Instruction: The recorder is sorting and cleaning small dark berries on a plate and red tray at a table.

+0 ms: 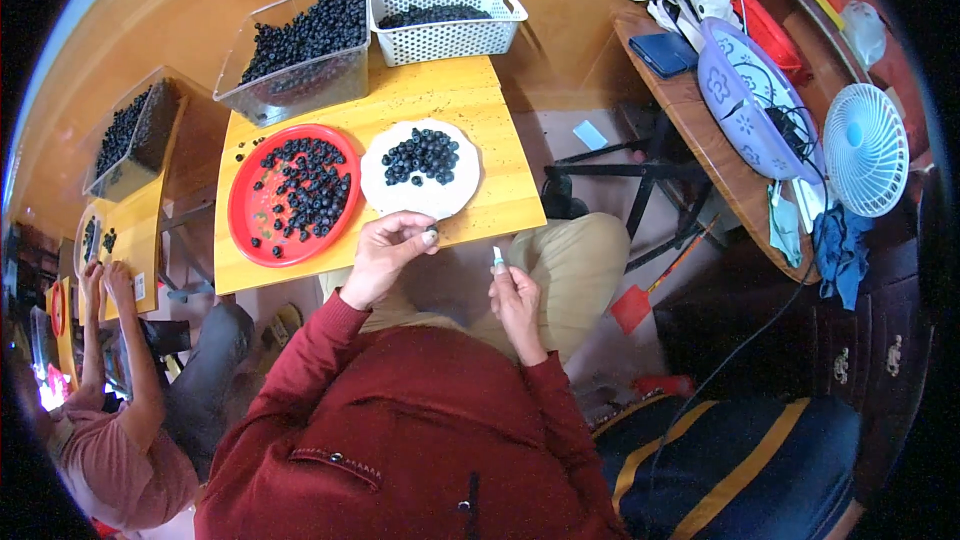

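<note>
My left hand (385, 252) is closed in a pinch at the near edge of the white plate (375, 185). Between its thumb and forefinger is a small dark berry, mostly hidden by the fingertips. Lower and to the right, my right hand (517, 308) grips a small pale-tipped tool (498, 257) with a bit of teal at its base; its kind is unclear, perhaps a short blade. A cluster of blueberries (425, 152) lies on the white plate. Left of it, a red tray (243, 218) holds many more loose dark berries.
A clear bin (290, 85) and a white perforated basket (450, 40), both with berries, stand at the back of the yellow table (500, 170). At left, another person (125, 420) works at a similar table. A side table at right carries a purple basin (715, 75) and a fan (866, 150).
</note>
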Demonstrator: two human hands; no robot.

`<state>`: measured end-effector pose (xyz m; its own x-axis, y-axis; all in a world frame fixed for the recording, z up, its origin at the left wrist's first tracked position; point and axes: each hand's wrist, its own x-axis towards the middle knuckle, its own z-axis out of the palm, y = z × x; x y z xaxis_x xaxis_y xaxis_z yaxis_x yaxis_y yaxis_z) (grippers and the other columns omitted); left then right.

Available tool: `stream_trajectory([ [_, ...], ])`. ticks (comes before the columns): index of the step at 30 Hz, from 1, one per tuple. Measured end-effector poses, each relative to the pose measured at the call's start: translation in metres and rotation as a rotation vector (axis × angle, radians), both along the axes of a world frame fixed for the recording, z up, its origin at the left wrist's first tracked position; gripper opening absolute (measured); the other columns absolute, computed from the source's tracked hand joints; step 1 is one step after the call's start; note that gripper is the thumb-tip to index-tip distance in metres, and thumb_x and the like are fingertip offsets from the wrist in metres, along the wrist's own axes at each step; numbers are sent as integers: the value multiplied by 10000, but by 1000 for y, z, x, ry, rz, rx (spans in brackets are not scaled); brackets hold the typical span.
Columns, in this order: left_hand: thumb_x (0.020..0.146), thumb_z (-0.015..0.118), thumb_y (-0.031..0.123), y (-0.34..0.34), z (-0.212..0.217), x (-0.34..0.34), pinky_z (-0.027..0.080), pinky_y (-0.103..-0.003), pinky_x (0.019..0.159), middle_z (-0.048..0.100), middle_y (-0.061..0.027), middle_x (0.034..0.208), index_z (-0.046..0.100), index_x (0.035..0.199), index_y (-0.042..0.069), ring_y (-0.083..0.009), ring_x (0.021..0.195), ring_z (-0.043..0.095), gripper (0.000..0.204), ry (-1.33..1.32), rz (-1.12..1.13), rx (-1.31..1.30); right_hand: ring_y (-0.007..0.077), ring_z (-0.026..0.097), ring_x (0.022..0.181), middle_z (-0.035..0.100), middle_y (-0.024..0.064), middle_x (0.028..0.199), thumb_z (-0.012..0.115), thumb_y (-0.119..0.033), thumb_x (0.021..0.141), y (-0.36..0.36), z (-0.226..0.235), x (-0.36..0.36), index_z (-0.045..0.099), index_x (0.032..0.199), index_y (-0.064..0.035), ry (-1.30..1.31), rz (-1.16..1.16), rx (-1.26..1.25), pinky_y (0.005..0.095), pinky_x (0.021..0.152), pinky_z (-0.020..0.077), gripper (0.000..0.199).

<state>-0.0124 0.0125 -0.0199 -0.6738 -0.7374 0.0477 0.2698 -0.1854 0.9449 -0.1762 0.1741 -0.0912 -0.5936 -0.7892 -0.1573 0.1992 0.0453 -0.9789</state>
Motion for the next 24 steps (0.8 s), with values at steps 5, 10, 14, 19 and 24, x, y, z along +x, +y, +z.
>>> stream_trajectory([
  [5,915,665,-16,2,-1,0,544,-249,761,695,-50,919,664,1103,-24,-113,808,663,188,-12,-22,-6,19,433,467,543,-38,661,543,-261,1033,6,8,1,614,908,-64,-6,0,21,202,397,317,244],
  [10,907,666,-27,5,-3,1,562,-268,755,702,-70,930,664,1094,-34,-134,801,676,187,-100,7,13,30,460,517,552,-33,695,546,-249,1029,1,5,-5,634,967,-44,-15,11,-12,189,456,355,232],
  [14,904,666,-34,7,-6,0,570,-275,760,702,-72,932,665,1096,-30,-137,796,677,192,-56,-40,31,37,472,520,555,-22,701,543,-255,1030,1,7,-11,633,974,-23,69,-9,21,200,459,361,255],
  [19,904,663,-40,6,-6,-1,581,-281,770,697,-63,946,662,1101,-28,-130,816,670,197,-76,-44,68,66,487,495,547,1,624,564,-260,1016,-2,10,-12,605,814,-16,88,-56,-41,250,456,393,319],
  [24,907,650,-51,3,-5,-5,585,-285,778,689,-59,950,656,1105,-28,-120,825,658,199,-71,-59,68,77,494,496,555,6,614,570,-259,1012,-6,10,-17,597,800,-14,87,-84,-17,265,463,405,325],
])
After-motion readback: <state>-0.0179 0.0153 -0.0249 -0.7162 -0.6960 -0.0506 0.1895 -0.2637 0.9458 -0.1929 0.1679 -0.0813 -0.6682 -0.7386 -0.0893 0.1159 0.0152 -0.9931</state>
